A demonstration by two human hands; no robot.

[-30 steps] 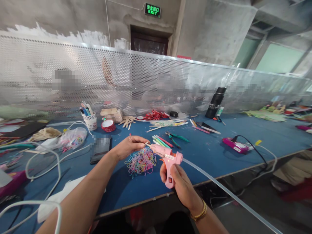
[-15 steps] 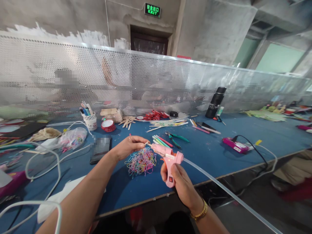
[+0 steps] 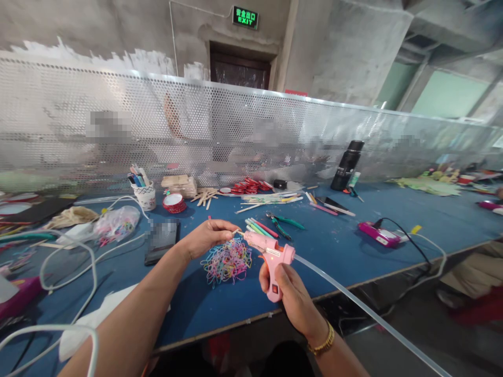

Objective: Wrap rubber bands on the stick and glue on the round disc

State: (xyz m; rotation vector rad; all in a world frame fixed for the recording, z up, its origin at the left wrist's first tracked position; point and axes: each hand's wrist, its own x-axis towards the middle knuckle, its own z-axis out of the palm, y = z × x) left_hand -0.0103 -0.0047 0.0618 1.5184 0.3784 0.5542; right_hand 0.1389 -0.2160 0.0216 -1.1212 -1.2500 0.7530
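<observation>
My right hand (image 3: 293, 296) is wrapped round the handle of a pink hot glue gun (image 3: 271, 256), its nozzle pointing left. A long translucent glue stick (image 3: 369, 309) runs out of the gun's back to the lower right. My left hand (image 3: 210, 238) is closed in a pinch on a small pale stick-like piece (image 3: 236, 232), whose end is at the nozzle tip; whether they touch I cannot tell. Below my left fingers lies a tangled heap of coloured rubber bands (image 3: 228, 262) on the blue table (image 3: 212, 309).
Behind the gun lie coloured pens (image 3: 261, 228) and green-handled pliers (image 3: 285, 222). A dark phone (image 3: 162, 242) and white cable (image 3: 94, 262) are left of my hands. Farther back stand a pen cup (image 3: 145, 196), red-rimmed discs (image 3: 174, 203), a black bottle (image 3: 348, 165) and a perforated metal screen (image 3: 188, 120).
Almost nothing differs. Both hands, the glue gun and the small pale piece keep nearly the same place; the view has shifted very slightly.
</observation>
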